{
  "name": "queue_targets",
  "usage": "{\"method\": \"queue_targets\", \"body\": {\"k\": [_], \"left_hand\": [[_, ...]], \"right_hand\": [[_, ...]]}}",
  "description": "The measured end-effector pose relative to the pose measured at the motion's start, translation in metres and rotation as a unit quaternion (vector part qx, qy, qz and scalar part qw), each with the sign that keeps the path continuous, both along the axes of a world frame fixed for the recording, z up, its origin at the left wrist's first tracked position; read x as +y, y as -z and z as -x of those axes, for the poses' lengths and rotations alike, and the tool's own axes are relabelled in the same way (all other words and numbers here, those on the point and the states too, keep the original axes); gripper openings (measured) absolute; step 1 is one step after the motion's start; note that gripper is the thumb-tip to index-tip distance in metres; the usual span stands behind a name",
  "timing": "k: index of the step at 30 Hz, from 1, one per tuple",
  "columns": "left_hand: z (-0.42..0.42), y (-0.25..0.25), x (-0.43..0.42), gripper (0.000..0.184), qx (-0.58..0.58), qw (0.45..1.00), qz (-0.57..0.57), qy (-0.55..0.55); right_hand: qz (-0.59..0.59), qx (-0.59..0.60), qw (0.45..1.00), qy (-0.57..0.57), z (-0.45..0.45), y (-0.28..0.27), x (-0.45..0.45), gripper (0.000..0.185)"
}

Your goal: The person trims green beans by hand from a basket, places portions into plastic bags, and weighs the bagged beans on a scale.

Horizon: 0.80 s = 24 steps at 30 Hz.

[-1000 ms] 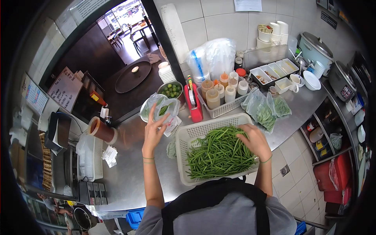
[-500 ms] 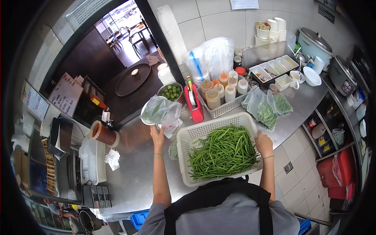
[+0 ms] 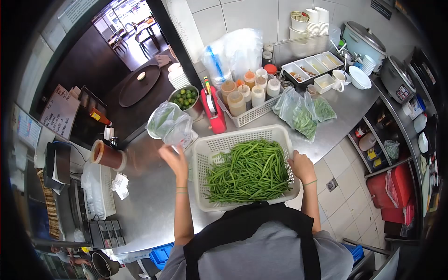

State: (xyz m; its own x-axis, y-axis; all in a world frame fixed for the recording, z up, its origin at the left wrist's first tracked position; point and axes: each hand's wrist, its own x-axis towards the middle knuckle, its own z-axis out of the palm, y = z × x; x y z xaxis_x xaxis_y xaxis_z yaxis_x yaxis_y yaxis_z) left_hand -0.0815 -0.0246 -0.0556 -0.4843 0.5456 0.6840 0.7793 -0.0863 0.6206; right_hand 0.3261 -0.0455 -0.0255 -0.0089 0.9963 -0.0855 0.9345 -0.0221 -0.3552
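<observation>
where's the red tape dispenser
In the head view, the tape dispenser stands on the counter, just beyond the bean basket, between the limes on its left and the sauce bottles on its right.

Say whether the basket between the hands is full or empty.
Partly full: green beans cover most of the basket; its far-left corner shows bare.

Bright doorway glare, dark curved edges

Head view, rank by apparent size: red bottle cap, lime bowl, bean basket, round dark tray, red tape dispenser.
1. Bean basket
2. Round dark tray
3. Lime bowl and red tape dispenser: too alike to rank
4. Red bottle cap
</observation>
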Motion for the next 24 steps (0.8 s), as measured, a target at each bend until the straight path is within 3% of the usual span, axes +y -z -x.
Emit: {"method": "queue_targets", "body": {"k": [2,4,6,9,12,15,20,24], "left_hand": [[-0.037,-0.016,-0.009,0.014,0.091,0.983,0.063,0.144],[-0.071,-0.017,-0.005,0.011,0.082,0.953,0.110,0.270],[-0.092,-0.004,0.001,0.019,0.115,0.920,0.198,0.317],[-0.118,0.005,0.009,0.029,0.216,0.849,0.389,0.286],[-0.127,0.036,0.014,0.034,0.283,0.840,0.374,0.275],[-0.124,0.041,0.011,0.032,0.277,0.817,0.399,0.309],[-0.114,0.007,-0.015,0.023,0.198,0.873,0.328,0.301],[-0.107,-0.029,-0.038,0.021,0.153,0.884,0.273,0.348]], "right_hand": [[0.046,0.009,0.999,0.012,0.004,-0.011,0.002,0.029],[-0.056,0.013,0.998,-0.007,0.010,-0.011,0.001,0.035],[-0.111,0.026,0.993,-0.034,0.018,-0.013,0.002,0.041],[-0.129,0.058,0.987,-0.081,0.033,-0.018,0.002,0.049],[-0.138,0.084,0.979,-0.123,0.049,-0.019,0.000,0.051],[-0.155,0.089,0.969,-0.169,0.061,-0.012,0.000,0.052],[-0.174,0.246,0.932,-0.203,0.081,-0.010,0.003,0.040],[-0.003,0.373,0.905,-0.203,0.095,-0.001,0.007,0.041]]}}
